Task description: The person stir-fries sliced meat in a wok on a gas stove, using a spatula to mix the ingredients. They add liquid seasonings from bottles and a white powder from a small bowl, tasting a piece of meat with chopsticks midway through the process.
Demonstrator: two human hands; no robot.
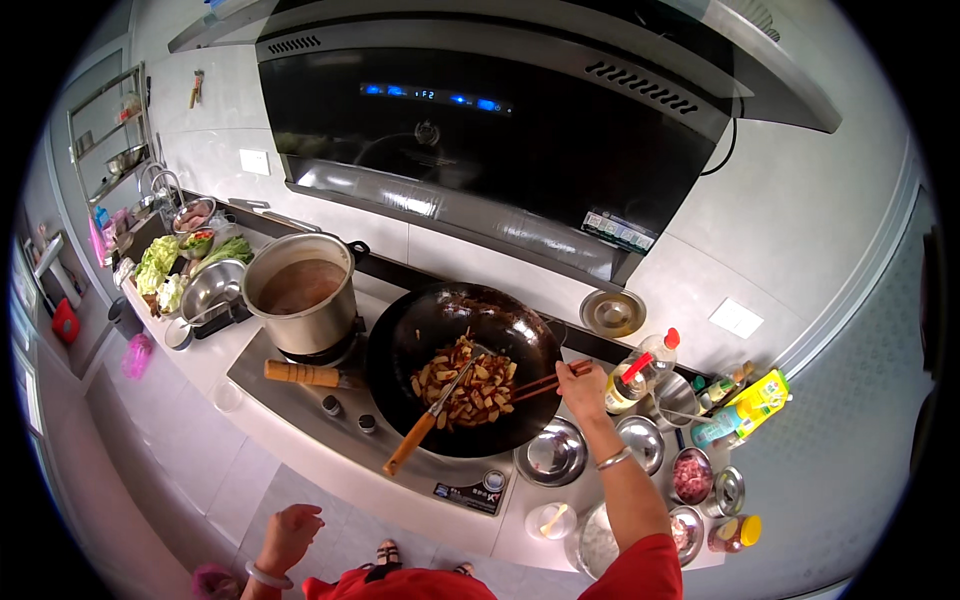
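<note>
My right hand (583, 390) is closed round reddish-brown chopsticks (538, 386) at the right side of a large black wok (512, 322). Their tips reach the browned, sliced food (490, 402) in the wok; I cannot make out whether they grip a piece. A spatula with a wooden handle (410, 446) rests in the food, its handle leaning over the near rim, untouched. Over the floor in front of the counter, my left hand (290, 535) hangs with loosely bent fingers and nothing in it. The wok's wooden handle (302, 374) points left.
Left of the wok, a tall metal pot (318, 328) holds brownish liquid. Vegetables (158, 262) and a steel bowl (213, 290) lie farther left. At the right stand steel bowls (550, 452), bottles (628, 384), raw meat in a bowl (692, 476) and a yellow-lidded jar (735, 534). A range hood (480, 130) overhangs the stove.
</note>
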